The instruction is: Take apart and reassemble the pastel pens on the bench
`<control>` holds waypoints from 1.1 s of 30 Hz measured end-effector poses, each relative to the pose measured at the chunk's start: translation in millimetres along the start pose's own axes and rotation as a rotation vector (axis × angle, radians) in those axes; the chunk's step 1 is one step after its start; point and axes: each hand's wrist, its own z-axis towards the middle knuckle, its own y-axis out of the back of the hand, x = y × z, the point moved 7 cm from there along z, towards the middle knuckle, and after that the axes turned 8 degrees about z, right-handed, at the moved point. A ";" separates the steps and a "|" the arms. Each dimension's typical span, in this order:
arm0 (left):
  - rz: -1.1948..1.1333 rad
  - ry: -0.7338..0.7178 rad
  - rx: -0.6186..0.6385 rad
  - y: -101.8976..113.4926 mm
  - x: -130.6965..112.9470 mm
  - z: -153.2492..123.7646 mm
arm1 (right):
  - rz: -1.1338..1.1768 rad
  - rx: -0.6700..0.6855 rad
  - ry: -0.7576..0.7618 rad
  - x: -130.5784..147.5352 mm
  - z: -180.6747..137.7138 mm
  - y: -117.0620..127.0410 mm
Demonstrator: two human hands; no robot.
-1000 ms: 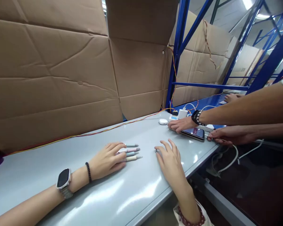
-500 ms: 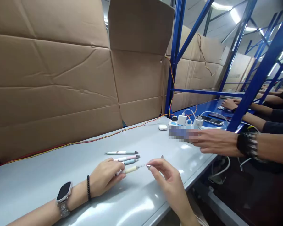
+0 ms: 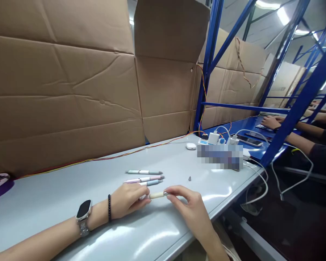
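My left hand (image 3: 133, 198) is closed around the rear of a pen with a cream grip (image 3: 157, 195). At that pen's front end, the thumb and fingertips of my right hand (image 3: 188, 204) pinch its small metal pen tip (image 3: 165, 193). Just beyond the left hand lie a green-and-white pen (image 3: 143, 172), a pink-and-white pen (image 3: 145, 179) and a blue-and-white pen (image 3: 152, 182), roughly side by side. The left fingers cover part of the blue one. A small grey cone-shaped piece (image 3: 189, 178) rests alone on the table, past the right hand.
A white earbud case (image 3: 191, 146) sits by a power strip with plugged-in chargers (image 3: 214, 137) and a blurred-out item. Cardboard panels (image 3: 105, 94) line the table's back. A purple roll (image 3: 1, 188) lies far left. Blue rack posts and a co-worker's arms (image 3: 296, 136) are at right.
My right hand has brought the metal tip onto the pen's front end, covering the thin part that stuck out. The co-worker's hand with a dark bracelet has left the right side of the table.
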 end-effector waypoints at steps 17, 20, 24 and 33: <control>-0.043 0.039 0.063 -5.9 -1.4 -0.8 | -0.107 0.141 0.017 2.5 -2.4 -9.8; -0.038 -0.006 0.060 -5.6 -4.7 -0.7 | -0.135 0.145 -0.038 -3.9 -2.7 -10.4; -0.044 -0.038 0.052 -4.9 -7.4 -1.0 | -0.273 0.137 -0.057 -8.6 -2.0 -12.4; -0.043 -0.004 0.058 -4.8 -5.7 -0.7 | -0.091 0.144 -0.078 -6.9 -2.7 -9.8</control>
